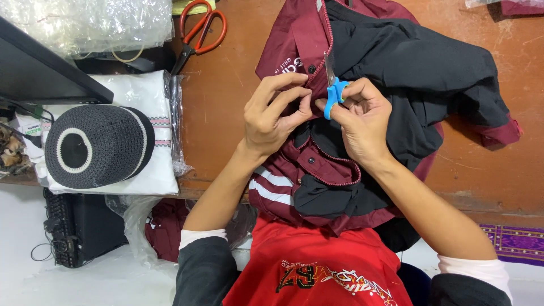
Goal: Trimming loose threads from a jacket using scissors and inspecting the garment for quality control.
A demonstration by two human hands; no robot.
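The person wears a red shirt (317, 272) that fills the lower middle of the frame, with a printed design across its chest in black, yellow and white angular shapes. Over each arm lies a dark grey-black sleeve (204, 272), seen at the lower left and lower right corners, and each ends in a white cuff (201, 235) pushed up above the forearm. The left hand (275, 116) and the right hand (360, 122), near the middle of the frame, are bare, with no rings, watch or gloves.
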